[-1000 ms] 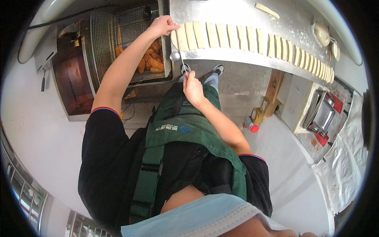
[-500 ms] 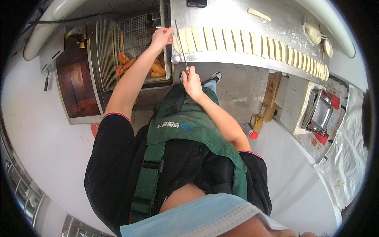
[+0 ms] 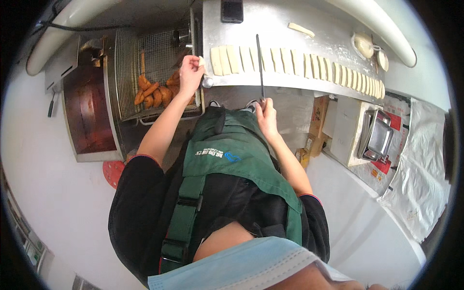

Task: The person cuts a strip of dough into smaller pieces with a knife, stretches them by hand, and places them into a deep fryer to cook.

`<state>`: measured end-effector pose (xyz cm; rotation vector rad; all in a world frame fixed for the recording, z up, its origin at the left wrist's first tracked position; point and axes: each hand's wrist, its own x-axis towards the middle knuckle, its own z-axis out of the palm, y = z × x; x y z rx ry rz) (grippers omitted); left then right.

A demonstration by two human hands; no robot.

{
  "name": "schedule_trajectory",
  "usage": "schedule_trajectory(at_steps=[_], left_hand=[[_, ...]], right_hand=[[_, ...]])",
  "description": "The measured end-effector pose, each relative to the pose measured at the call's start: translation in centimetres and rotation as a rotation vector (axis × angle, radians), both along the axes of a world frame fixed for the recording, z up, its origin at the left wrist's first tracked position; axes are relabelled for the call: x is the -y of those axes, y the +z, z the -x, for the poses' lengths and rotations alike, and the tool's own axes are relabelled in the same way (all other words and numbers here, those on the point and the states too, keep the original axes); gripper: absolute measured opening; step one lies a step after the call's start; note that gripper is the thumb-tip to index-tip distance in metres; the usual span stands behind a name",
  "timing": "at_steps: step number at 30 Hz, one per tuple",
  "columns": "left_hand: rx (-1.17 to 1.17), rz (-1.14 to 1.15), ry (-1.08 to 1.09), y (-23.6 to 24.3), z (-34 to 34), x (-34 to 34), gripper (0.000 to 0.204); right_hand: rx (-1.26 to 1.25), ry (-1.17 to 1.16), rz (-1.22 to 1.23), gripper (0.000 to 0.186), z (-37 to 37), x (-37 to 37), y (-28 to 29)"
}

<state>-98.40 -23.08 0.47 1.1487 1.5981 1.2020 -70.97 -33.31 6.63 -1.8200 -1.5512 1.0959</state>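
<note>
My right hand (image 3: 267, 119) grips the handle of a long, narrow knife (image 3: 261, 65). Its blade points away from me, over a row of pale dough strips (image 3: 275, 61) along the steel counter's near edge (image 3: 241, 81). At the counter's left corner, my left hand (image 3: 191, 73) pinches a small piece of dough (image 3: 201, 62) between thumb and fingers. Just below that hand sits a round metal knob-like thing (image 3: 208, 82), whose kind is unclear. One separate dough strip (image 3: 301, 30) lies farther back on the counter.
Left of the counter, a wire basket (image 3: 126, 72) holds browned fried dough sticks (image 3: 157, 94). A phone (image 3: 232, 11) lies at the counter's back. White bowls (image 3: 363, 45) stand at its right end. Steel trays (image 3: 379, 135) are stacked at the right, beyond cardboard boxes (image 3: 316, 121).
The knife in my right hand has moved right, away from the row's left end. My left hand has drawn back toward me, and a dough piece now shows in its fingers.
</note>
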Motion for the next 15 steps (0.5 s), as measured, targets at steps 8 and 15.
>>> schedule_trajectory(at_steps=[8,15], left_hand=[[0.195,0.095,-0.242,3.6,-3.5,-6.2,0.032],[0.096,0.116,-0.405,1.2,-11.5,-16.0,0.032]], right_hand=[[0.365,-0.02,-0.119,0.02,-14.6,-0.2,-0.9],[0.694,-0.039,-0.097,0.023,-29.4,-9.3,-0.7]])
